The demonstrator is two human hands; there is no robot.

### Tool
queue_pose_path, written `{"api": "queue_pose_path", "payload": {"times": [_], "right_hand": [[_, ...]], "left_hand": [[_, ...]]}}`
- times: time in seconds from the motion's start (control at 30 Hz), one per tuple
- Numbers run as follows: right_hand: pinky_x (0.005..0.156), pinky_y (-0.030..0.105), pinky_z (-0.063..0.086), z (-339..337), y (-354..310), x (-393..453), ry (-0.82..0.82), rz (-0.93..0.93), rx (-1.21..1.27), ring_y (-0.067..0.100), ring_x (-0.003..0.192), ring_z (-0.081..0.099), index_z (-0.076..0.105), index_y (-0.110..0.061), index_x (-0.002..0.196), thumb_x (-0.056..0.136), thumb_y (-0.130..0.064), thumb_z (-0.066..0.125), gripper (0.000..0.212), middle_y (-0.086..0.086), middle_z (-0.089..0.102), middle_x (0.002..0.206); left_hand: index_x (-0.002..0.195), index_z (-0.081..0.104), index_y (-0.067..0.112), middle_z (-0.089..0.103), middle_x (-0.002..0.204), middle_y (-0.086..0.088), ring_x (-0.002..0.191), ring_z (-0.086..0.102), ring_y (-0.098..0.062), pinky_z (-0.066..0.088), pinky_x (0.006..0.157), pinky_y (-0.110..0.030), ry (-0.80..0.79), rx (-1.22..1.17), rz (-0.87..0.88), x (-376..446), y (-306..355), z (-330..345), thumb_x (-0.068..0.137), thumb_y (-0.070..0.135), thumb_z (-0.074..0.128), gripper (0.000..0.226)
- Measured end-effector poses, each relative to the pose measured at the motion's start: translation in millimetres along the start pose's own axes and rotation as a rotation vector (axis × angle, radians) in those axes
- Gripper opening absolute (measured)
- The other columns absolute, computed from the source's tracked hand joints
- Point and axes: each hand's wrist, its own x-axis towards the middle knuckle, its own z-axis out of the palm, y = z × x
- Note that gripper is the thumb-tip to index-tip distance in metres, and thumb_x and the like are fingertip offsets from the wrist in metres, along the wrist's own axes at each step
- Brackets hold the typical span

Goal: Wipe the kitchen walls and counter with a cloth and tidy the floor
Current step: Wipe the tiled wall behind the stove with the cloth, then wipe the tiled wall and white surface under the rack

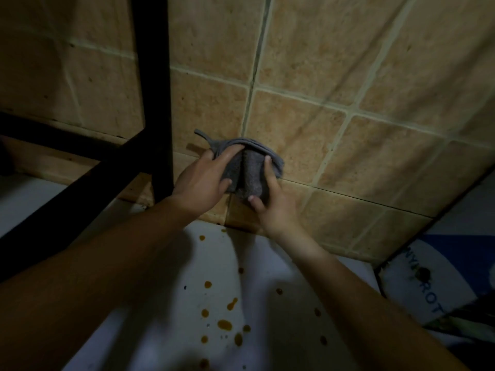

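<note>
Two hands on one cloth (247,171), dead centre of my view, held against the tiled wall (308,108) just above where wall meets the white surface (166,311). Left hand (202,183) grips the cloth's 9 o'clock edge, fingers curled over the top fold. Right hand (270,207) pinches the 3 o'clock and 6 o'clock edges, thumb and fingertips on fabric. Neither hand is spread flat.

Cloth reads grey, soft, limp, bunched into folds, one loose tail sticking out at 11 o'clock. My read: light, no stiffness, will collapse unless backed by a palm. Best hold is a wad behind the palm, edges tucked in, so the tail doesn't drag. Can't tell if it's wet.

Brown drips (224,324) spatter the white surface at 6 o'clock, unwiped. Likely smear if the cloth is dry; fold to a fresh face first.

Black frame (154,89) stands at 10 o'clock, close to the left wrist. Printed bag (428,298) at 4 o'clock.
</note>
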Motion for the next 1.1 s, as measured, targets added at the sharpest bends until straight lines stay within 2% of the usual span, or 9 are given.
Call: {"api": "queue_pose_path", "payload": {"times": [0.1, 0.2, 0.3, 0.47, 0.57, 0.67, 0.77, 0.93, 1.1], "right_hand": [[0.089, 0.04, 0.048, 11.1, -5.5, -0.4, 0.152, -0.025, 0.091, 0.028, 0.107, 0.058, 0.004, -0.045, 0.145, 0.089, -0.03, 0.06, 0.081, 0.01, 0.059, 0.125], [0.081, 0.043, 0.051, 11.4, -1.4, 0.7, 0.185, -0.062, -0.048, 0.032, 0.095, 0.062, -0.001, -0.044, 0.143, 0.09, -0.017, 0.057, 0.083, 0.013, 0.066, 0.11], [0.074, 0.041, 0.05, 7.1, 10.6, -3.3, 0.064, -0.038, -0.301, 0.035, 0.09, 0.061, -0.005, -0.04, 0.147, 0.09, -0.018, 0.053, 0.084, 0.015, 0.065, 0.103], [0.073, 0.037, 0.051, 27.1, 22.4, -22.0, -0.239, 0.008, -0.265, 0.036, 0.093, 0.061, -0.002, -0.03, 0.15, 0.086, -0.021, 0.057, 0.088, 0.017, 0.064, 0.11], [0.072, 0.031, 0.045, 40.9, 28.2, -28.2, -0.33, 0.095, -0.162, 0.036, 0.102, 0.06, 0.024, -0.026, 0.147, 0.078, -0.024, 0.064, 0.08, 0.013, 0.063, 0.114], [0.07, 0.03, 0.047, 54.8, 36.5, -33.9, -0.487, 0.113, -0.165, 0.031, 0.096, 0.062, 0.057, -0.021, 0.112, 0.074, -0.027, 0.067, 0.039, 0.004, 0.065, 0.096], [0.065, 0.028, 0.039, 59.6, 37.4, -43.0, -0.66, 0.162, -0.26, 0.025, 0.091, 0.061, 0.061, -0.018, 0.103, 0.076, -0.038, 0.07, 0.035, 0.006, 0.062, 0.093], [0.093, 0.041, 0.038, 52.0, 28.4, -57.5, -0.448, -0.019, -0.585, 0.033, 0.12, 0.038, 0.049, -0.021, 0.13, 0.092, -0.049, 0.046, 0.047, 0.01, 0.041, 0.133], [0.11, 0.059, 0.0, 60.6, 40.1, -65.9, -0.733, -0.033, -0.568, 0.033, 0.144, -0.005, -0.003, -0.03, 0.151, 0.087, -0.066, 0.039, 0.084, -0.004, -0.007, 0.159]], "left_hand": [[0.141, 0.021, 0.038, 0.051, 0.118, -0.015, 0.103, 0.056, -0.036, 0.043, 0.078, -0.035, 0.013, -0.092, -0.009, 1.4, 3.9, 1.3, 0.089, 0.018, 0.057, 0.066], [0.141, 0.02, 0.038, 0.053, 0.116, -0.017, 0.103, 0.056, -0.036, 0.043, 0.078, -0.035, -0.012, -0.092, -0.01, -2.8, 2.0, 3.9, 0.087, 0.013, 0.056, 0.07], [0.144, 0.02, 0.038, 0.056, 0.115, -0.018, 0.102, 0.057, -0.036, 0.045, 0.078, -0.036, -0.123, -0.055, 0.004, -11.3, -6.2, 9.1, 0.084, 0.011, 0.056, 0.075], [0.148, 0.011, 0.032, 0.049, 0.132, -0.019, 0.116, 0.051, -0.035, 0.044, 0.092, -0.037, -0.494, 0.015, -0.131, -26.4, -22.0, 23.3, 0.083, 0.017, 0.063, 0.085], [0.148, 0.021, 0.018, 0.041, 0.142, -0.012, 0.128, 0.041, -0.028, 0.03, 0.1, -0.028, -0.652, 0.093, -0.177, -40.0, -23.0, 25.9, 0.093, 0.032, 0.053, 0.065], [0.136, 0.044, 0.003, 0.051, 0.133, -0.017, 0.12, 0.05, -0.028, 0.035, 0.099, -0.03, -0.668, 0.055, -0.223, -57.3, -31.5, 37.1, 0.089, 0.057, 0.045, 0.071], [0.134, 0.047, 0.014, 0.054, 0.13, -0.013, 0.117, 0.052, -0.029, 0.041, 0.099, -0.035, -0.64, 0.174, -0.272, -78.1, -40.4, 47.4, 0.091, 0.018, 0.051, 0.043], [0.143, 0.029, 0.024, 0.018, 0.152, -0.011, 0.135, 0.022, -0.034, 0.02, 0.11, -0.048, -0.603, 0.465, -0.115, -93.2, -40.9, 51.6, 0.092, 0.046, 0.043, 0.057], [0.15, 0.0, 0.021, -0.002, 0.159, -0.002, 0.144, -0.005, -0.031, -0.007, 0.112, -0.055, -0.7, 0.58, 0.024, -106.7, -45.7, 56.7, 0.091, 0.064, 0.026, 0.078]]}}
